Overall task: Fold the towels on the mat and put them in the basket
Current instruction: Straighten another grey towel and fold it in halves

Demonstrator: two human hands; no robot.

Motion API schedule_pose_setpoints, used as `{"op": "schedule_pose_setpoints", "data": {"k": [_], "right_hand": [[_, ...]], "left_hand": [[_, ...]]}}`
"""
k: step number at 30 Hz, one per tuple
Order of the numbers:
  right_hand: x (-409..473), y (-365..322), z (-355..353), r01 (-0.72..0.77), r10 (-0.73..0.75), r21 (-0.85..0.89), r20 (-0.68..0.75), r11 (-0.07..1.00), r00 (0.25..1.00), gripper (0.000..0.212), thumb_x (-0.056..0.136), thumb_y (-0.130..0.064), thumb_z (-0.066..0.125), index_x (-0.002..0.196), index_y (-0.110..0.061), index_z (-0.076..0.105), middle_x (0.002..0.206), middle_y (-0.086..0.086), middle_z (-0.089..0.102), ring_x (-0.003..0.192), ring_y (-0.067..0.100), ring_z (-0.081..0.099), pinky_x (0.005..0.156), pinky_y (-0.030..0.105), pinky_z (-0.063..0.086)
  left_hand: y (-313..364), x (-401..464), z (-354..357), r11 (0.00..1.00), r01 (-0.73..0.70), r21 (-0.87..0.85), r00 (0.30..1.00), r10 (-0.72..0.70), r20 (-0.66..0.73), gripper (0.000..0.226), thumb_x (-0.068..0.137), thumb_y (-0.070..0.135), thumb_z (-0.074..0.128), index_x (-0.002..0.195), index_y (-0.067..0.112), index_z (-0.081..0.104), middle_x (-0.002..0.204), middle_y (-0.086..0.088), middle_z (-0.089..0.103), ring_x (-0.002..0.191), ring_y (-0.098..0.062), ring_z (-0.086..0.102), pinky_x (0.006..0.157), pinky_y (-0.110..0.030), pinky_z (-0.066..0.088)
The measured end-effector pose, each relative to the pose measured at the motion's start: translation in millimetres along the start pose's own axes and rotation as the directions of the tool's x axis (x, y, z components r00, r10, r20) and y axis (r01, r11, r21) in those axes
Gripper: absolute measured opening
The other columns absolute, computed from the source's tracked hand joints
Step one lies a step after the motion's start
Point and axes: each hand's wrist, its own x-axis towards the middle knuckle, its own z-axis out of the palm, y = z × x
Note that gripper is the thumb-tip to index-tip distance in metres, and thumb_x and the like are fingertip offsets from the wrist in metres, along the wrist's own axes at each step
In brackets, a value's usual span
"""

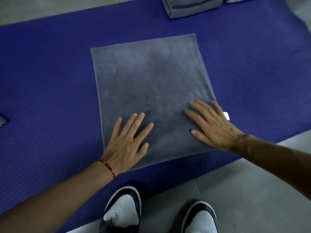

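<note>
Grey towel [151,91] lies flat at the centre of the frame on the blue mat [50,73], edges square, a white tag [226,115] showing at its right edge. Left hand [127,143] rests palm down on the towel's lower left corner, fingers straight and spread wide, holding nothing. Right hand [213,126] rests palm down at the lower right, fingers likewise straight and spread, holding nothing. Folded towels [191,7] sit at the upper right of the frame. No basket is in view. Shoes [122,211] stand at the bottom edge, on the grey floor.

Judgement: step in hand is smoothing before the next fold. To do it well, press outward evenly with both palms, then lift both near corners together and lay them exactly on the far corners, tag tucked inside
</note>
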Motion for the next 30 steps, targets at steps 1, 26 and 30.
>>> {"op": "schedule_pose_setpoints", "data": {"k": [1, 26, 30], "right_hand": [[-10, -5, 0, 0.091, -0.091, -0.01, 0.003, 0.996, 0.996, 0.065, 0.105, -0.057, 0.032, 0.159, -0.021, 0.034, 0.163, 0.013, 0.03, 0.151, 0.032, 0.029, 0.121, 0.064, 0.018], [-44, -4, -32, 0.034, -0.025, 0.144, -0.061, 0.989, 0.998, 0.026, 0.104, -0.037, 0.037, 0.109, -0.016, 0.051, 0.091, 0.0, 0.063, 0.076, 0.02, 0.061, 0.076, 0.04, 0.058], [-48, 2, -29, 0.152, -0.151, 0.045, -0.02, 0.987, 0.988, 0.029, 0.107, -0.038, 0.034, 0.111, -0.016, 0.052, 0.095, 0.003, 0.063, 0.078, 0.02, 0.062, 0.08, 0.042, 0.059]], "left_hand": [[9, -7, 2, 0.996, -0.082, -0.038, 0.997, 0.082, -0.008, 0.062, 0.104, 0.046, 0.039, 0.161, 0.025, 0.029, 0.171, -0.01, 0.01, 0.157, -0.028, 0.011, 0.121, -0.063, 0.018], [56, -16, -15, 0.998, -0.061, -0.003, 0.988, 0.06, 0.143, 0.091, 0.063, 0.009, 0.078, 0.147, 0.013, 0.043, 0.15, -0.006, 0.044, 0.134, -0.025, 0.047, 0.11, -0.051, 0.042], [58, -19, -25, 0.992, -0.044, 0.115, 0.974, 0.017, 0.224, 0.114, 0.061, 0.004, 0.082, 0.157, 0.019, 0.022, 0.155, -0.01, 0.025, 0.136, -0.029, 0.038, 0.11, -0.048, 0.038]]}}
